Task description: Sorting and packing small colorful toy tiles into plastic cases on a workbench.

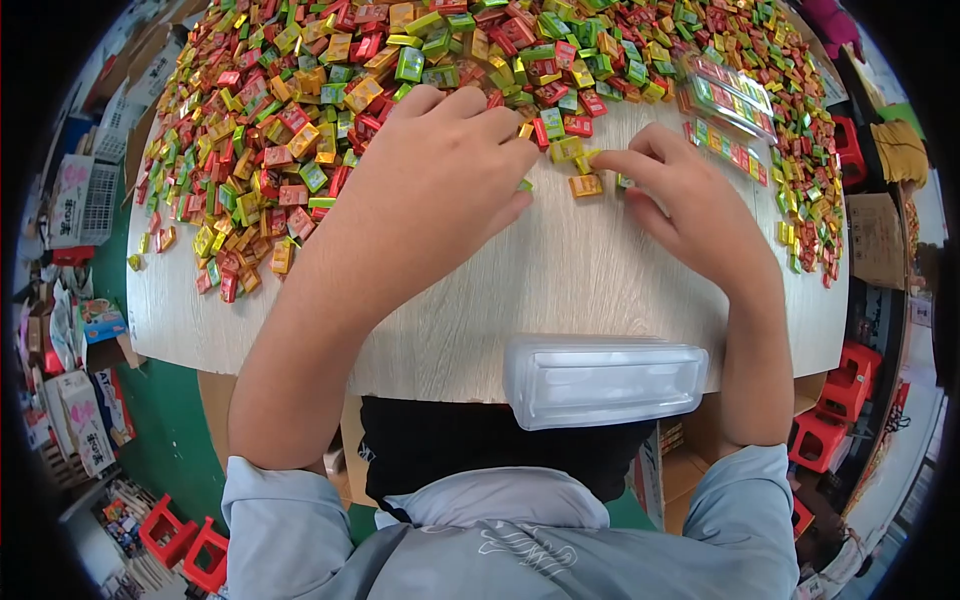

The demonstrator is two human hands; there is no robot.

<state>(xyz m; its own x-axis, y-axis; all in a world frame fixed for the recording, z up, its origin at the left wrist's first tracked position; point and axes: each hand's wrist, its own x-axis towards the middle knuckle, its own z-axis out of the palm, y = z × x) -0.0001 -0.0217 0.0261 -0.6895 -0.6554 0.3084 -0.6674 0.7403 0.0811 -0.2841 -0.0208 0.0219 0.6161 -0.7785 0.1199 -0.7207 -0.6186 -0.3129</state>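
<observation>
Left hand [440, 170] lies flat and open, right hand [672, 192] pinches nothing; our sweeping could knock small yellow wrapped candies [566, 150] off the pale wooden counter [560, 290] near edge.

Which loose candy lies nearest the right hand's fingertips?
The orange candy, alone on bare table just below the right hand fingertips; the others sit heaped behind.
</observation>
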